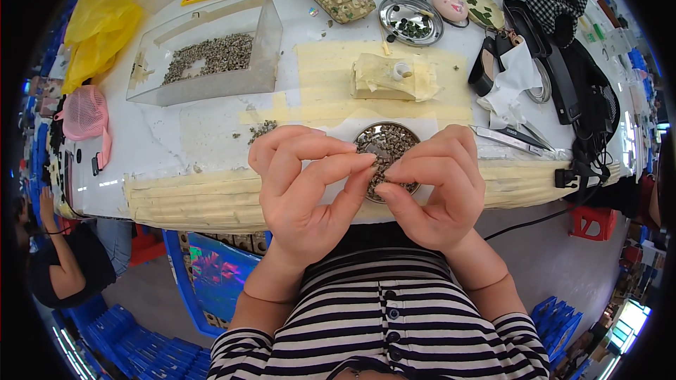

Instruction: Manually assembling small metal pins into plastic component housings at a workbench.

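Just in front of me, a round shallow dish [386, 124] holds many small grey-brown pieces [391, 142]. My left hand [299, 186] is at the dish's left side, thumb and index fingertips pinched close together. Over the dish's right edge, my right hand [443, 186] has its thumb and fingers in a similar pinch. The fingertips of both hands almost meet above the pieces. Whatever they pinch is too small to make out. A little heap of similar pieces [263, 129] lies on the table behind my left hand.
A clear plastic box [273, 74] with more pieces stands at the far left. Behind the dish is a tape-covered block [380, 88]. Further back are a camouflage toy tank hull [348, 3] and a metal tray [386, 8] of green bits. Tweezers [510, 141] lie right; a pink fan [86, 114] left.
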`<act>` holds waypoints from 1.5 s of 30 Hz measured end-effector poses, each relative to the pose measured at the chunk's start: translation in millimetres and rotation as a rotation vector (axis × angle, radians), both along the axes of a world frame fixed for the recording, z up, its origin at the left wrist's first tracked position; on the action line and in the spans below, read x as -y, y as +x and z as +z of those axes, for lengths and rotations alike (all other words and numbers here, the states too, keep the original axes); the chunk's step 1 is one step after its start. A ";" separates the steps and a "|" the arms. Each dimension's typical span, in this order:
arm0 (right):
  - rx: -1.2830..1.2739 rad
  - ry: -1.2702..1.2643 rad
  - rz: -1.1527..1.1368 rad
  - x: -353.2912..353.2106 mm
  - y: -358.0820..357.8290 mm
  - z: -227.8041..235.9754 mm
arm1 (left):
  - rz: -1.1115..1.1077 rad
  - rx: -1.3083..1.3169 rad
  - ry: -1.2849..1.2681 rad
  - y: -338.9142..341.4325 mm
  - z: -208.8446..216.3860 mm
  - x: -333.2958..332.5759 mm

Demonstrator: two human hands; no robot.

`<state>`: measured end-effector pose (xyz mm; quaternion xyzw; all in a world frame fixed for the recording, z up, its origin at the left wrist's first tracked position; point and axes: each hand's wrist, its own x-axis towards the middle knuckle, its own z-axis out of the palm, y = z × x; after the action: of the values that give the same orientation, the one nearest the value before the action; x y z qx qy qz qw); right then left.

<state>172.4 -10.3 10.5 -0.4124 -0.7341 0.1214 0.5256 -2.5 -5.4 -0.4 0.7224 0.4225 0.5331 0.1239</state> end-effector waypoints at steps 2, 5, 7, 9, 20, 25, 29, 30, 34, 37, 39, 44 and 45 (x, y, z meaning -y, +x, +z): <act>0.063 0.033 -0.012 0.7 0.9 1.8 | 0.005 0.000 -0.003 0.2 0.1 0.1; 0.059 0.028 -0.060 -0.6 -1.5 -0.1 | -0.001 0.010 -0.004 0.7 0.8 0.0; 0.071 0.002 -0.046 -1.7 -1.2 0.3 | -0.011 0.025 -0.006 0.8 1.2 0.3; 0.074 -0.034 -0.029 -2.8 -1.7 1.7 | -0.022 0.030 0.001 0.6 1.1 0.1; -0.022 0.028 0.010 -0.2 0.5 -1.4 | -0.009 -0.005 0.011 0.5 1.0 -0.1; 0.043 0.002 -0.044 0.0 -1.1 0.8 | -0.002 0.006 0.013 1.2 0.3 -0.3; 0.083 -0.050 -0.010 -4.7 -2.4 0.4 | -0.023 0.017 0.009 0.5 0.6 0.5; 0.078 -0.066 0.008 -5.6 -2.5 0.4 | -0.029 0.018 0.010 0.3 1.6 0.5; 0.032 -0.063 0.012 -5.0 -2.3 -0.4 | -0.035 0.015 0.009 -0.1 1.8 0.4; -0.007 -0.003 -0.002 -0.7 -1.4 -1.4 | -0.008 -0.008 0.005 0.3 0.8 0.2; 0.007 0.021 -0.017 0.4 -1.1 -1.1 | -0.008 -0.008 0.003 0.5 0.9 0.1; 0.049 -0.025 -0.043 -2.7 -2.2 -0.8 | -0.025 0.005 0.007 0.2 0.9 0.7; 0.063 -0.043 -0.016 -4.0 -2.5 -0.8 | -0.035 0.005 0.007 -0.2 1.3 0.7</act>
<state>169.9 -6.3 9.8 -0.4330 -0.7442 0.1199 0.4942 -2.7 -6.1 0.9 0.7288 0.4076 0.5341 0.1318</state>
